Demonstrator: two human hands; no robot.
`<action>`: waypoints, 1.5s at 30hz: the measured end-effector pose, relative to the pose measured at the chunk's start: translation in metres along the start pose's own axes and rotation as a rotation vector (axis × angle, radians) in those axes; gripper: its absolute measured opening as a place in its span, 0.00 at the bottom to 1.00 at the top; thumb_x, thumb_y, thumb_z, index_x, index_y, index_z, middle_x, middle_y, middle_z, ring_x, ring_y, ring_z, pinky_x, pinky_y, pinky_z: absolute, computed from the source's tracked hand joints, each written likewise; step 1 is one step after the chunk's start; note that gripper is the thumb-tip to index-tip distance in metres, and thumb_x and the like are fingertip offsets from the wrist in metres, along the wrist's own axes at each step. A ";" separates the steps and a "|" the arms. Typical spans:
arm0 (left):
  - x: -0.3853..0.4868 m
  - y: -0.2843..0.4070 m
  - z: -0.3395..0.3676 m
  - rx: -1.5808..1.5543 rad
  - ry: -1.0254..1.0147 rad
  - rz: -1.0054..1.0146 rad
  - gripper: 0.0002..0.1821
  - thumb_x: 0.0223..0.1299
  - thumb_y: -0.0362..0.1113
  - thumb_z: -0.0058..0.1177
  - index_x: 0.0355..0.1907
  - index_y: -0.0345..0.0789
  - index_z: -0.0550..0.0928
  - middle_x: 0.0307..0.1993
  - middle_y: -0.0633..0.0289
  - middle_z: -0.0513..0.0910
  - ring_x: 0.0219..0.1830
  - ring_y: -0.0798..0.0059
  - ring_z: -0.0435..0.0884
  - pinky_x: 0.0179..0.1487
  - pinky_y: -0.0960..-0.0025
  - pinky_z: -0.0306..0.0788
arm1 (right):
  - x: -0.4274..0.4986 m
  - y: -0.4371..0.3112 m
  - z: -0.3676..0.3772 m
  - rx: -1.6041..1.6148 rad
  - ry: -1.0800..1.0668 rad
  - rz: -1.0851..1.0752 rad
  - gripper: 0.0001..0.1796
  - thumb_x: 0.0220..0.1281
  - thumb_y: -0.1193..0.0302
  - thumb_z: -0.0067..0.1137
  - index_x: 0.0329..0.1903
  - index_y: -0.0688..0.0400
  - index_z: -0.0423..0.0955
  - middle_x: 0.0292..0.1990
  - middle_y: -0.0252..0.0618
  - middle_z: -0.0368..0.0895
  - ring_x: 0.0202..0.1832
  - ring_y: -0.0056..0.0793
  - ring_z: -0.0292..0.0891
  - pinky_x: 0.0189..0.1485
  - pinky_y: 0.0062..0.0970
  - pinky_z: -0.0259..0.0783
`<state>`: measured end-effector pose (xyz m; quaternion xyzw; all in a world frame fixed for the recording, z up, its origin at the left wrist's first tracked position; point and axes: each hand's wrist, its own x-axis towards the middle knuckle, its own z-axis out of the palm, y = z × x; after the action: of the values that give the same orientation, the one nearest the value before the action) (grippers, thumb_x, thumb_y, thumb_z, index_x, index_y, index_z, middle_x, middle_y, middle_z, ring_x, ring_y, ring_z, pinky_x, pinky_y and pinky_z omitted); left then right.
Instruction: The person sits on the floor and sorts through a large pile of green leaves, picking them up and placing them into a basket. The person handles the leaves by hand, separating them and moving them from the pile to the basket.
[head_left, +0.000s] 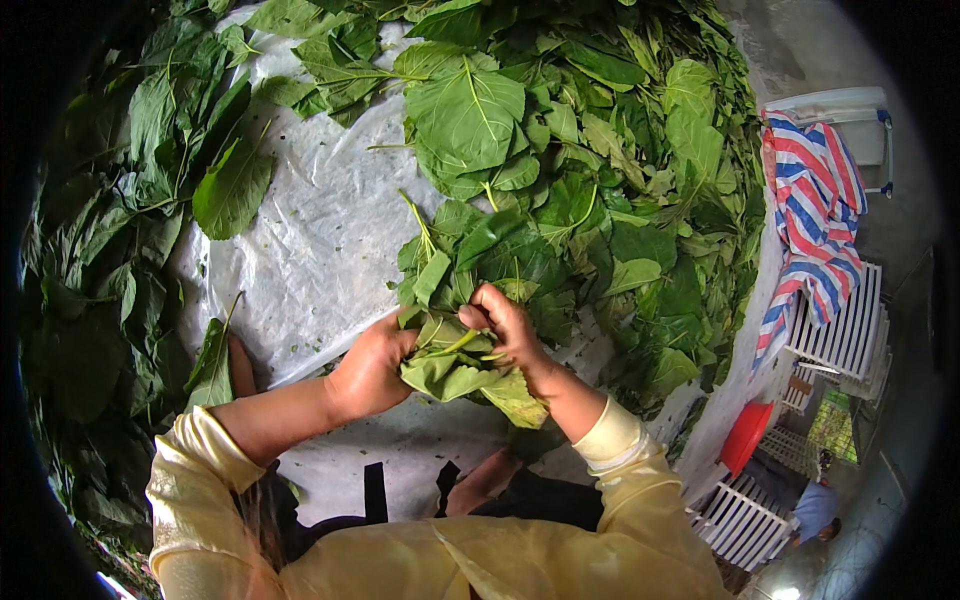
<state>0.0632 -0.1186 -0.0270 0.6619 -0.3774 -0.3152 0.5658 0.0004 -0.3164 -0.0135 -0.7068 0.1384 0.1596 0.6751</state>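
Observation:
Between my two hands is a bunch of large green leaves (450, 375) with pale stems, some edges turning yellow. My left hand (375, 364) grips the bunch from its left side, the fingertips hidden among the leaves. My right hand (506, 322) closes on the bunch from the right, thumb and fingers pinched near a thick stem. Just beyond my hands, more loose leaves (510, 247) lie in a heap on a whitish plastic sheet (300, 225). A broad leaf (469, 112) lies face up farther off on that heap.
Darker leaves (90, 322) are piled along the left. At the right stand white slatted racks (840, 322), a striped cloth (817, 195), a red basin (746, 439) and a clear plastic bin (840, 105). Another person (814, 510) is at the far lower right.

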 end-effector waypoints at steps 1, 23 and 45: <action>-0.006 0.000 0.002 -0.011 -0.025 -0.041 0.18 0.41 0.25 0.59 0.41 0.36 0.80 0.46 0.56 0.78 0.54 0.53 0.71 0.57 0.57 0.66 | 0.001 0.002 -0.004 -0.466 0.073 -0.181 0.09 0.59 0.71 0.54 0.33 0.60 0.63 0.28 0.35 0.71 0.27 0.26 0.68 0.33 0.25 0.67; -0.068 -0.001 0.074 -0.056 -0.706 0.227 0.18 0.42 0.30 0.56 0.41 0.33 0.76 0.43 0.49 0.77 0.46 0.52 0.75 0.49 0.60 0.70 | 0.043 0.081 0.089 -0.568 0.315 -0.042 0.25 0.53 0.75 0.55 0.55 0.61 0.63 0.29 0.47 0.76 0.27 0.43 0.75 0.29 0.38 0.72; -0.079 0.020 0.088 -0.024 -0.874 0.021 0.19 0.40 0.34 0.56 0.40 0.30 0.77 0.37 0.45 0.79 0.42 0.50 0.78 0.46 0.57 0.72 | 0.114 0.036 0.196 -0.924 -0.423 -0.386 0.09 0.54 0.65 0.56 0.37 0.51 0.81 0.70 0.47 0.44 0.72 0.48 0.35 0.70 0.52 0.32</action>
<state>-0.0546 -0.0970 -0.0222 0.4558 -0.5844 -0.5645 0.3635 0.0819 -0.1205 -0.1008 -0.8950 -0.2174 0.2160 0.3241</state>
